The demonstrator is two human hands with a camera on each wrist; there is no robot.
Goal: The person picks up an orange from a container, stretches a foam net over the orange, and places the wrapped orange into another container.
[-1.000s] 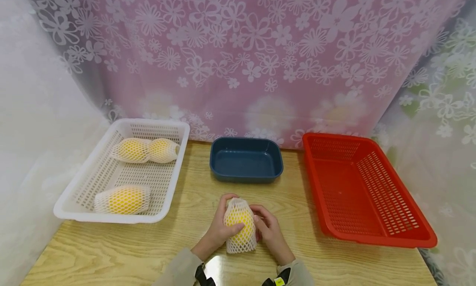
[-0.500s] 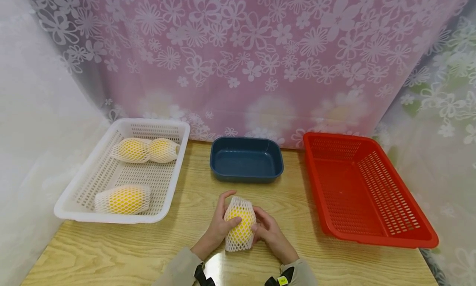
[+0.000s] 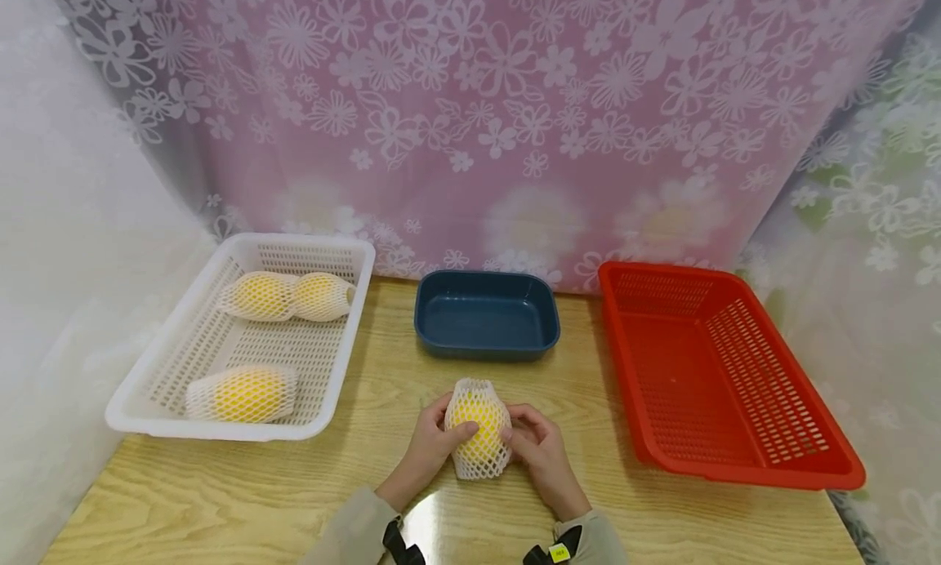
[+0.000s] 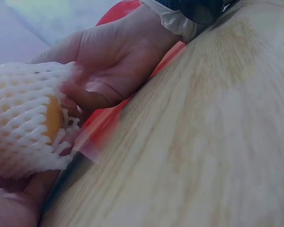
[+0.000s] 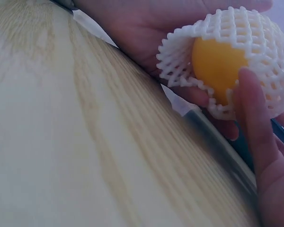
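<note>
A round yellow-orange fruit in a white foam net sleeve [image 3: 479, 430] is held upright above the table's near middle. My left hand [image 3: 428, 444] grips it from the left, thumb across the front of the net. From the other side my right hand [image 3: 542, 455] pinches the sleeve, its thumb at the net's right side. Bare orange skin [image 5: 217, 64] shows through the sleeve's open end in the right wrist view. The fingers behind the fruit are mostly hidden in the head view.
On the left, a white basket [image 3: 344, 361] contains several similar netted fruits [image 3: 257, 395]. A dark blue tub [image 3: 488, 354] stands at the back centre. The red basket [image 3: 625, 369] is at the right. A flowered curtain [image 3: 500, 140] hangs behind the wooden table [image 3: 243, 500].
Both hands have shifted the netted fruit slightly away from me and turned it a little. The right thumb now rests on the net's side. Baskets and tub have stayed put.
</note>
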